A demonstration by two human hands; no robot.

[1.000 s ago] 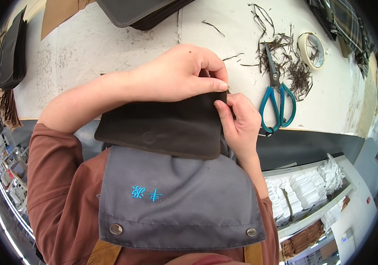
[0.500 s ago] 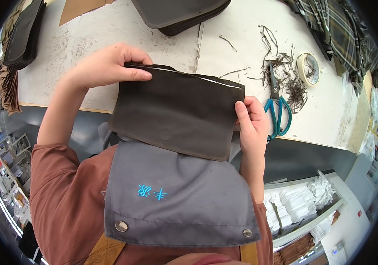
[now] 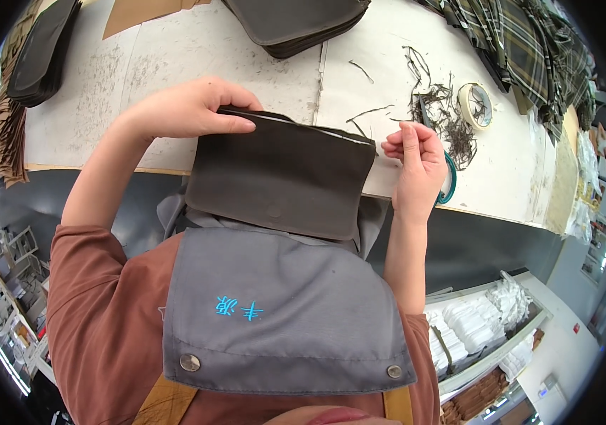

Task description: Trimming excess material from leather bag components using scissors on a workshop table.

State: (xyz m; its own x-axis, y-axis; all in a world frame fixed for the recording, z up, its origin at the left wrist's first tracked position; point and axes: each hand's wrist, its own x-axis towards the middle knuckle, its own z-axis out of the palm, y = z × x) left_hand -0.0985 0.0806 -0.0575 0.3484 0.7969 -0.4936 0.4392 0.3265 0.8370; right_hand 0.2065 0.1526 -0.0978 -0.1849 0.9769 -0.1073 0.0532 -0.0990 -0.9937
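My left hand (image 3: 200,110) pinches the upper left edge of a dark brown leather flap panel (image 3: 282,177), thumb on the near face and fingers behind. The panel hangs over the table's front edge, in front of my grey apron. A pale strip shows along its slightly parted top edge, and a faint round mark sits low on its face. Just right of the panel's upper right corner, my right hand (image 3: 418,166) is off the leather, thumb and fingers drawn together. Whether a small thing is pinched there is hidden. Scissors with teal handles (image 3: 450,180) lie partly behind this hand.
Dark thread scraps (image 3: 452,117) lie in a heap beside a roll of tape (image 3: 475,106). Stacked dark flaps (image 3: 303,25) are at the back, with another stack (image 3: 44,53) far left. Plaid fabric (image 3: 512,49) covers the far right. White bundles (image 3: 477,322) fill a lower shelf.
My right hand has let go of the panel's right edge and moved up and right, over the scissors. The left hand keeps its grip, and the panel has shifted slightly.
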